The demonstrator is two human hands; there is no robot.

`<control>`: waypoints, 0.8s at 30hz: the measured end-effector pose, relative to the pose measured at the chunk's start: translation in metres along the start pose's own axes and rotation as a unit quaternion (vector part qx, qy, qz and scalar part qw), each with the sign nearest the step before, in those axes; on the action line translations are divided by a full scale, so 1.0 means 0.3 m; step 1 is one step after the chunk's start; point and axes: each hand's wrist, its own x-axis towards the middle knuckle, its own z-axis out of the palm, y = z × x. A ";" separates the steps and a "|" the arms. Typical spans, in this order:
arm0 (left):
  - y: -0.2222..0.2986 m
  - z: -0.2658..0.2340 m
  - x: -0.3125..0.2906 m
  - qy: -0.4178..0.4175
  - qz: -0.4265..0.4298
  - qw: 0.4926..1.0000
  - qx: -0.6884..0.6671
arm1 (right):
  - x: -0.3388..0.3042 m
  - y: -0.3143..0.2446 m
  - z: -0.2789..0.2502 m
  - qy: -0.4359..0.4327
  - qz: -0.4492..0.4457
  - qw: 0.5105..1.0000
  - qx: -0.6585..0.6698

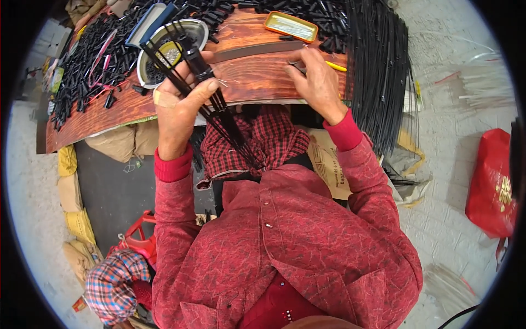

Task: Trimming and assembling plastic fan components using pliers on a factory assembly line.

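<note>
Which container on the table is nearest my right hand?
The rectangular yellow tin, just beyond the right hand; the blue tray and round dish lie farther left.

The left forearm points away from the body, and the left hand stands at the near edge of the tabletop, its grip closed, thumb laid across. The right forearm slants inward; the right hand is above the tabletop, back upward, fingers curled toward its thumb.

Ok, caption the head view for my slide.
Left hand holding thin black rods, right hand over the wood-grain table.
</note>
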 end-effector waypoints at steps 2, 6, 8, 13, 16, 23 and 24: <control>-0.002 -0.006 0.001 0.000 -0.007 1.000 0.007 | -0.059 0.153 0.016 -0.044 0.018 0.992 -0.117; 0.006 -0.010 -0.011 0.003 0.004 1.000 0.003 | -0.090 0.187 0.031 -0.053 0.019 0.982 -0.178; 0.010 -0.008 -0.019 0.002 0.000 1.000 -0.008 | -0.085 0.204 0.023 -0.060 0.009 0.982 -0.179; 0.019 -0.011 -0.036 -0.005 0.006 1.000 -0.021 | -0.100 0.226 -0.005 -0.002 -0.044 0.973 -0.226; 0.033 -0.013 -0.038 -0.018 -0.001 1.000 -0.014 | -0.080 0.254 -0.020 -0.061 -0.051 0.968 -0.240; 0.025 -0.003 -0.053 -0.017 0.020 1.000 -0.005 | -0.053 0.333 0.005 -0.065 -0.123 0.968 -0.209; 0.024 -0.002 -0.058 -0.015 0.020 1.000 -0.010 | -0.055 0.336 0.010 -0.044 -0.133 0.970 -0.197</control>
